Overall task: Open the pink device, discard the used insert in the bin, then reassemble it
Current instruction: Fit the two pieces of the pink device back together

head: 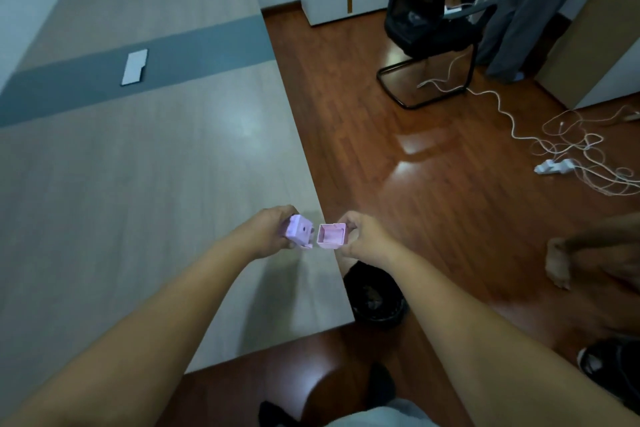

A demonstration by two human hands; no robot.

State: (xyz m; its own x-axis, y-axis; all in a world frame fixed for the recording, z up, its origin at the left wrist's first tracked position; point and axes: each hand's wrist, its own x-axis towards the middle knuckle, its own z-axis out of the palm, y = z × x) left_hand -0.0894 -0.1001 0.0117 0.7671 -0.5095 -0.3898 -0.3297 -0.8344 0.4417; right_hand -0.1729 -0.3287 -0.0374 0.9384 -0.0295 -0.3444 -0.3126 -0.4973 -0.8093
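Note:
The pink device is split in two. My left hand [268,232] grips the pink body [298,231], whose inner face with a dark hole points right. My right hand [362,236] grips the pink open box-shaped drawer [331,236], its hollow side facing me; something pinkish lies inside, too blurred to name. The two parts sit a small gap apart, held in the air over the table's right edge. A black bin [375,295] stands on the floor just below and right of my hands, with dark contents.
A long wooden table [138,184] with a grey stripe fills the left; a white flat piece [134,66] lies on the stripe. A black chair [433,28], white cables and a power strip [554,166] are on the red-brown floor. Another person's limb [588,253] is at right.

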